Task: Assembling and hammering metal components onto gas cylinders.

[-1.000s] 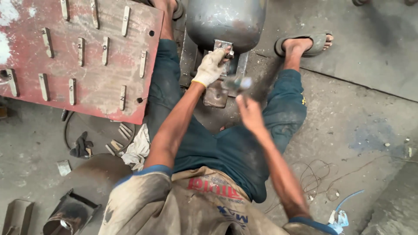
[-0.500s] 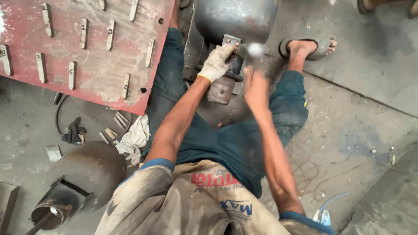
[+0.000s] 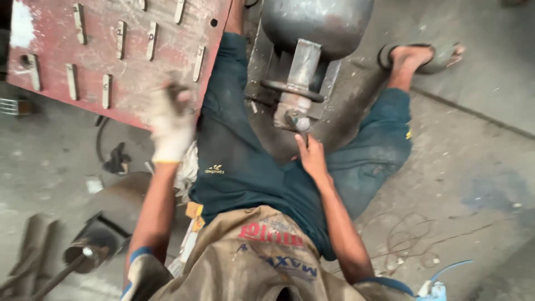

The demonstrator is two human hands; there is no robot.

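Between the knees, the bare right hand grips the bracket's bolt; steady it. The gloved left hand, blurred, grip unclear, reaches over the red plate.

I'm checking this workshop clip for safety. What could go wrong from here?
1. The bare right hand grips a tool against the small metal bracket under the grey steel tank; a slip could pinch or cut the unprotected fingers.
2. The feet wear only open sandals beside heavy steel, so a shifting part could hurt the toes.
3. The gloved left hand, blurred, is over the red steel plate with welded metal tabs, whose edges could snag it.
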